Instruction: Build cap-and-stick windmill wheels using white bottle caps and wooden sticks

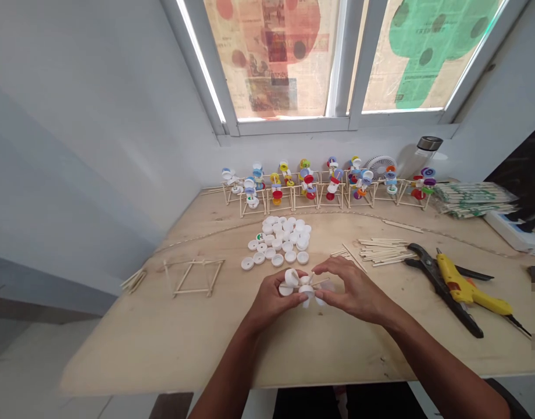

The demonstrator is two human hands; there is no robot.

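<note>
Both my hands hold a small wheel of white bottle caps (303,284) glued on wooden sticks, just above the plywood table (171,343). My left hand (274,297) grips its left side, fingers curled round the caps. My right hand (352,291) pinches the right side, where a stick pokes out. Just beyond lies a heap of loose white caps (280,241). A bare stick frame (193,276) lies flat to the left.
Several finished cap wheels on stick frames (328,186) line the back edge under the window. Right of my hands lie loose sticks (383,250), black pliers (442,285) and a yellow glue gun (468,288). Packs of sticks (472,201) and a small fan (381,166) sit at the back right.
</note>
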